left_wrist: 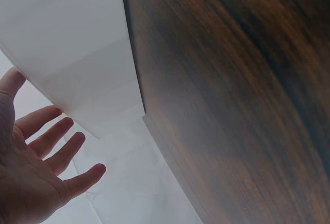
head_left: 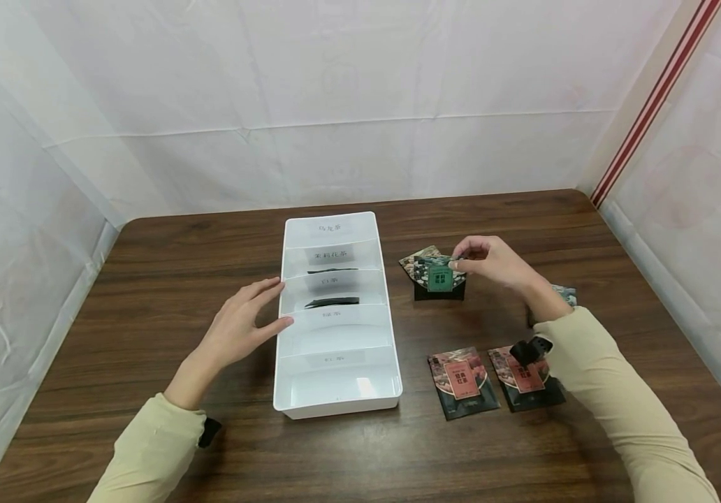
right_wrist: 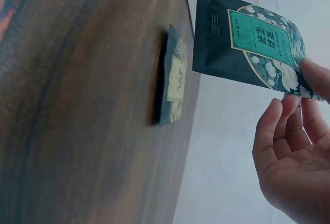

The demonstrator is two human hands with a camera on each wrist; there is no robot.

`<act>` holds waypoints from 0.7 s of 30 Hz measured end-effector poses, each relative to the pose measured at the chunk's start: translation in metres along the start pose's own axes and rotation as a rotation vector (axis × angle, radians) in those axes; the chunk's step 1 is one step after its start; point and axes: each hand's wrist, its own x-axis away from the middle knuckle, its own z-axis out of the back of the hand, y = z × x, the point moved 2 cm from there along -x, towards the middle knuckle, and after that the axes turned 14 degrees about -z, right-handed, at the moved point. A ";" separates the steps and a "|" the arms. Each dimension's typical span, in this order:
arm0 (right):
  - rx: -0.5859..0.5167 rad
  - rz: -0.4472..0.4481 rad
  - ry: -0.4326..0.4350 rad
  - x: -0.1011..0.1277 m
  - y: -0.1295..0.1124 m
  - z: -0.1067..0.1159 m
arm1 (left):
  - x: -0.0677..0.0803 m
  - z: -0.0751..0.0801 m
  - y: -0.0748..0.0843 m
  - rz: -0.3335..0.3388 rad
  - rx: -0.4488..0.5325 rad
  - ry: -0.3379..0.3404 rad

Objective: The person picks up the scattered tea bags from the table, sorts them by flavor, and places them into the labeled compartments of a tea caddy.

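Observation:
My right hand (head_left: 492, 262) pinches a dark tea sachet (head_left: 439, 276) with a green label by its corner, thumb on one side and fingers on the other. The right wrist view shows this sachet (right_wrist: 247, 43) raised over the table, its printed face visible. Beyond it lies a beige-labelled tea sachet (right_wrist: 177, 79). At the left rim of a long white divided box (head_left: 335, 381), the fingertips and thumb of my left hand (head_left: 241, 325) touch the edge, fingers spread. Dark sachets (head_left: 332, 302) stand in two of the box's middle compartments, only their top edges showing.
Two red-labelled tea sachets (head_left: 463, 383) lie on the wooden table (head_left: 197, 265) at the front right. Another sachet (head_left: 565, 294) is partly hidden behind my right forearm. White sheeting (head_left: 335, 154) surrounds the table at the back and sides.

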 end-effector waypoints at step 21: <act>-0.011 -0.010 0.093 -0.003 -0.046 0.016 | 0.000 -0.001 -0.001 -0.002 -0.002 0.000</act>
